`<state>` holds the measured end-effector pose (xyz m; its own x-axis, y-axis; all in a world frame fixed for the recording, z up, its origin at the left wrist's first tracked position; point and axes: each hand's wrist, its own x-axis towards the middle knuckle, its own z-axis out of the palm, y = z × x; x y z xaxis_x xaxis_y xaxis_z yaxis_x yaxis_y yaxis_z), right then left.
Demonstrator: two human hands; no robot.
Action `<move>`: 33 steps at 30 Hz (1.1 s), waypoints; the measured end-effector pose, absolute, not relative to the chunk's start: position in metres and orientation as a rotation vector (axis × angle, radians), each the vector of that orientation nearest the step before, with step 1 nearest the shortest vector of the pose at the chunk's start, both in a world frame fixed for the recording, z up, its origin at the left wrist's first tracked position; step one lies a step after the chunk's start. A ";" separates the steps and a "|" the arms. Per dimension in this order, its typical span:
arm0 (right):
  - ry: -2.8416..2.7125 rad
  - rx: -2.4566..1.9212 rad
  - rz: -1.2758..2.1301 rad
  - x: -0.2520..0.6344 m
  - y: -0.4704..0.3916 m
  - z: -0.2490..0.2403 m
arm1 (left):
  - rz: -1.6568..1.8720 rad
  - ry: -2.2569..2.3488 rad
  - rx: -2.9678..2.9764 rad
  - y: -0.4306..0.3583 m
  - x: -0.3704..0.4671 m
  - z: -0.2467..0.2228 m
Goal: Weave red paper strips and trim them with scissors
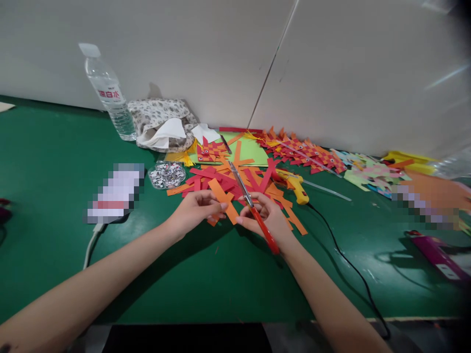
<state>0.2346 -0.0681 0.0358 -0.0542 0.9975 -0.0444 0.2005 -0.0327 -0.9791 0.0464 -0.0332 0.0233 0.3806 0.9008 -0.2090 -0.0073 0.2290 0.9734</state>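
Observation:
An orange paper strip (219, 192) slants between my two hands, crossed by a shorter orange piece. My left hand (200, 210) pinches it from the left side. In my right hand (264, 215) is a pair of scissors (250, 200) with red handles, the blades pointing up and away from me. The right thumb tip also touches the strip's lower end. Behind the hands lies a loose pile of red and orange paper strips (209, 177). A woven red-and-orange paper fish (210, 149) rests on a light green sheet (257, 151) farther back.
A yellow glue gun (296, 188) with a black cord lies right of the pile. To the left are a tray of googly eyes (167, 174), a phone (117, 193) on a cable, a water bottle (110, 98) and a tissue pouch (162, 115). More woven fish (309, 152) line the wall.

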 end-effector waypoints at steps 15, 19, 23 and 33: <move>-1.451 -1.401 1.138 0.236 -0.069 0.040 | 0.785 0.973 1.114 -0.035 0.047 0.023; -1.402 -1.404 1.180 0.235 -0.069 0.040 | 0.779 0.977 1.082 -0.034 0.046 0.023; -1.372 -1.398 1.201 0.234 -0.068 0.041 | 0.805 0.939 1.067 -0.033 0.045 0.021; -1.244 -1.309 1.205 0.240 -0.066 0.033 | 0.847 0.828 1.002 -0.034 0.043 0.021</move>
